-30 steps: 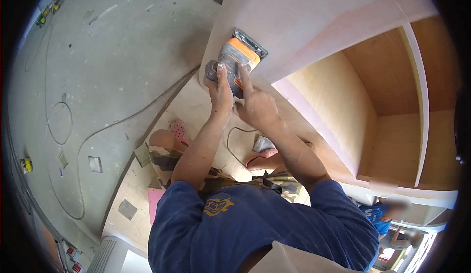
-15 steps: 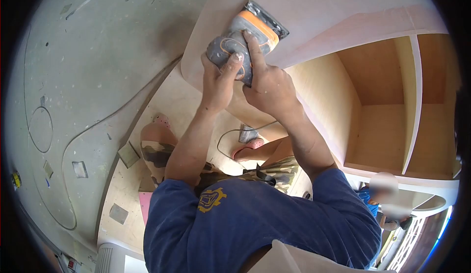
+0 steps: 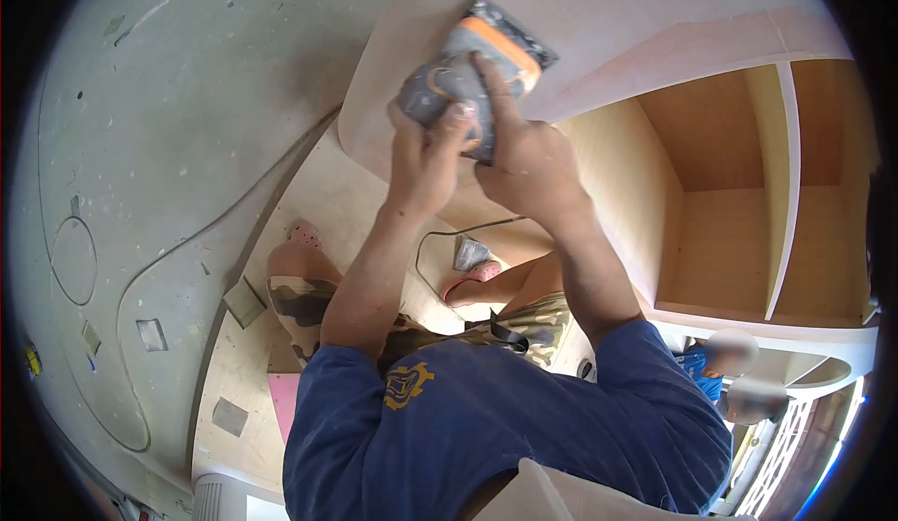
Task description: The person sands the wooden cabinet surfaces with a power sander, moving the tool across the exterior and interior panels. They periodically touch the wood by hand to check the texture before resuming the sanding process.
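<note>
A grey and orange power sander (image 3: 449,91), a little blurred, rests with its black pad against the pale, smooth panel (image 3: 617,16). My left hand (image 3: 426,161) is wrapped round the rear of its body, the thumb on top. On the other side my right hand (image 3: 533,161) grips it, with the index finger stretched along the top of the housing. Below my hands a dark cord (image 3: 421,250) curves over the wooden boards.
An open wooden cabinet (image 3: 720,231) with a divider stands at the right. Abrasive pieces lie on the boards (image 3: 229,416) and the grey floor (image 3: 150,335). A long cable (image 3: 215,222) crosses the floor. Two people (image 3: 716,367) are at lower right.
The sander and both my hands have shifted slightly to the right in view. My grip on it looks the same.
</note>
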A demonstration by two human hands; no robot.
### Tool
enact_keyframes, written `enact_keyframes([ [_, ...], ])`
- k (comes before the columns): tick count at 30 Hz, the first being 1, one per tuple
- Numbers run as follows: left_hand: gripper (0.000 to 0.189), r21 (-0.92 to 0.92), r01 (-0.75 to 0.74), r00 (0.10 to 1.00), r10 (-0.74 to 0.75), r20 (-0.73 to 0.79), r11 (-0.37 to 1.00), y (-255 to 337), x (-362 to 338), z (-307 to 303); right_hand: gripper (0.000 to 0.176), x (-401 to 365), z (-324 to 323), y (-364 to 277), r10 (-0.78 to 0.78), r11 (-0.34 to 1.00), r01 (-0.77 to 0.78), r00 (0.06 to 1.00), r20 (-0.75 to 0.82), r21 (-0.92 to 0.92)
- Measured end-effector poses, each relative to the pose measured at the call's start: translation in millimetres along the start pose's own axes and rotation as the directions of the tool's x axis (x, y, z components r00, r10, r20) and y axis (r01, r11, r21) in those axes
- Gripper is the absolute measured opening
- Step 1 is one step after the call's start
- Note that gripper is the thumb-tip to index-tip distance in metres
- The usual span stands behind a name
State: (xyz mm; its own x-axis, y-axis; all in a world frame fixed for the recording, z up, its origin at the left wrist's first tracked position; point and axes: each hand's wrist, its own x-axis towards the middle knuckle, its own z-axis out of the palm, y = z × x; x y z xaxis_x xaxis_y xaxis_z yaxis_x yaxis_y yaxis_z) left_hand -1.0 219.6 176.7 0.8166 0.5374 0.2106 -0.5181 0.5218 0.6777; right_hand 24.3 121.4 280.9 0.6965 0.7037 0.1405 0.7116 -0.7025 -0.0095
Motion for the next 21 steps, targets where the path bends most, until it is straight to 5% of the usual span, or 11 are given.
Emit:
enact_keyframes([
  [4,0.070,0.028,-0.056,0.989,0.052,0.137,0.998,13.2,-2.8,27.1,0.095,-9.9,-29.8,-2.9,0.193,0.981,-0.190,0.975,0.107,-0.037],
  [6,0.077,0.121,-0.161,0.974,0.137,0.182,0.980,12.4,3.7,27.8,0.096,-12.8,-20.9,4.7,0.051,0.992,-0.032,0.986,-0.160,0.120],
  [10,0.086,0.222,0.008,0.999,-0.016,0.035,0.975,5.7,-2.9,9.0,0.098,-10.8,19.1,8.4,0.007,0.983,0.020,0.990,-0.142,0.184],
  [13,0.082,0.080,0.173,0.975,-0.160,-0.154,0.982,-35.3,-10.3,-28.0,0.097,-6.8,74.8,11.7,-0.019,0.992,0.021,1.000,-0.021,0.127],
  [14,0.078,0.057,0.261,0.950,-0.246,-0.194,0.964,-50.4,-12.1,-44.9,0.096,-5.1,105.2,19.9,-0.102,0.988,0.105,0.994,-0.036,0.110],
  [15,0.071,0.074,0.297,0.925,-0.268,-0.270,0.952,-57.2,-15.5,-57.9,0.095,-6.7,122.8,10.7,0.029,0.992,-0.045,0.990,0.135,0.118],
  [16,0.066,0.101,0.374,0.914,-0.347,-0.211,0.922,-90.7,-14.4,-91.1,0.093,-9.9,158.9,19.6,-0.028,0.987,0.008,0.992,0.124,0.160],
  [21,0.054,-0.188,0.548,0.745,-0.578,-0.333,0.815,-143.6,-32.6,-135.2,0.087,-17.2,247.0,30.2,-0.044,0.997,0.025,0.960,0.276,0.073],
])
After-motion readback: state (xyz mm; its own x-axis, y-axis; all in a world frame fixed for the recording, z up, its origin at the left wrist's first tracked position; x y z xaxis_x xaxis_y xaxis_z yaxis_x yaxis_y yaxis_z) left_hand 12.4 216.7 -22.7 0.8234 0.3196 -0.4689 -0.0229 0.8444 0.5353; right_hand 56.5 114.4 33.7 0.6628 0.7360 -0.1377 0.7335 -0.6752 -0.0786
